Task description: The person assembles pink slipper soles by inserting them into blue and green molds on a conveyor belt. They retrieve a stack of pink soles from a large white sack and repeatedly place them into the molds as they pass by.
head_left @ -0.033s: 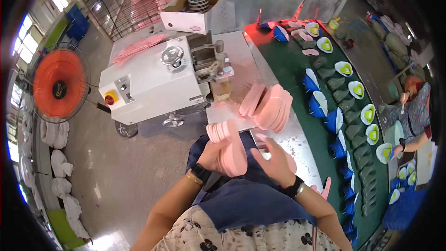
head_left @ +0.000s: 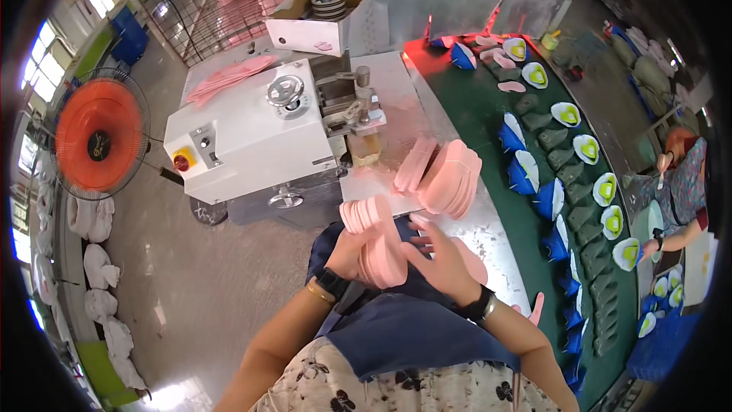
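Note:
My left hand [head_left: 348, 254] is closed around a fanned stack of pink insoles [head_left: 383, 255], held above my lap. My right hand [head_left: 444, 263] is open, fingers apart, its thumb at the right edge of that stack; whether it touches cannot be told. Partly hidden behind my right hand, more pink insoles [head_left: 471, 259] lie at the table edge. Farther off, two fanned piles of pink insoles, a narrow one [head_left: 415, 164] and a wider one [head_left: 451, 175], rest on the metal table [head_left: 488, 240].
At the left stands a white machine [head_left: 244, 130] with a handwheel. Beyond it is a box [head_left: 309, 34] with brushes. On the right a green conveyor [head_left: 488, 107] carries blue-and-white shoe uppers [head_left: 524, 172] and dark lasts. A co-worker's hand [head_left: 650, 248] reaches in there. An orange fan [head_left: 99, 137] stands far left.
My right hand has moved slightly left and up, bringing its thumb to the edge of the held stack. My left hand keeps its grip on the insoles.

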The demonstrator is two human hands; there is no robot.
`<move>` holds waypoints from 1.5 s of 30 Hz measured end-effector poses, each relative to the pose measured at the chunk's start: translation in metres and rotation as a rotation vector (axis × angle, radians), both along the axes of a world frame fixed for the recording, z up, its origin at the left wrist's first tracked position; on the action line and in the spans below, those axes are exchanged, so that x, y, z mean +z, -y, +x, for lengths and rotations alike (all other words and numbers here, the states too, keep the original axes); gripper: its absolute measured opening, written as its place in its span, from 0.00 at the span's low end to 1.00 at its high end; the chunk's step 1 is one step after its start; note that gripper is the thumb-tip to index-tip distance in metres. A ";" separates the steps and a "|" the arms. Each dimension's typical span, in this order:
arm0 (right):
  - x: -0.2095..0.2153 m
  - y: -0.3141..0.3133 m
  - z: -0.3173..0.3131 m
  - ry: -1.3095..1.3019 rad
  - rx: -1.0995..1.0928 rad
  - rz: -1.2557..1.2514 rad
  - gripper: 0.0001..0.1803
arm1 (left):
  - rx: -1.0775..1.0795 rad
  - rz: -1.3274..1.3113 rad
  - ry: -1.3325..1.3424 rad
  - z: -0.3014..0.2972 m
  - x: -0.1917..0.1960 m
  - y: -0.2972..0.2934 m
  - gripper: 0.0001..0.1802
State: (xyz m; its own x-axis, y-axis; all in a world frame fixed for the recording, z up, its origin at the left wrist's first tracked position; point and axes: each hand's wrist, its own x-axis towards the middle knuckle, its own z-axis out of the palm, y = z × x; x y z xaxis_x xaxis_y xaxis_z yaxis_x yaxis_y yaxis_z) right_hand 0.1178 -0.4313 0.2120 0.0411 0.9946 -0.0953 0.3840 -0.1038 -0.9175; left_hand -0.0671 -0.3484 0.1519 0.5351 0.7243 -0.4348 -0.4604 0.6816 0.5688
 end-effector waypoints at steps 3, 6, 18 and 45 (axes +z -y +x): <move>-0.005 -0.020 -0.020 -0.237 0.033 -0.073 0.39 | 0.033 0.108 -0.036 -0.002 -0.003 -0.001 0.19; -0.006 -0.028 -0.024 -0.423 0.030 -0.122 0.42 | 0.056 0.167 -0.148 -0.009 0.012 -0.001 0.19; -0.002 -0.034 -0.028 -0.553 0.043 -0.215 0.40 | 0.014 0.158 -0.125 -0.024 0.008 -0.007 0.18; -0.052 -0.244 0.025 -0.282 -0.339 -0.137 0.24 | 0.073 -0.103 0.265 -0.073 -0.030 0.004 0.29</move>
State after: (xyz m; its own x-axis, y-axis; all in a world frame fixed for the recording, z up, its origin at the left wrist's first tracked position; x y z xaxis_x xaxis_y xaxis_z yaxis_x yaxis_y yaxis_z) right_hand 0.1432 -0.1873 0.1596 0.3159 0.9069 -0.2788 0.0448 -0.3078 -0.9504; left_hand -0.1398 -0.3524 0.1216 0.5882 0.7240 -0.3603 -0.6332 0.6895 0.3516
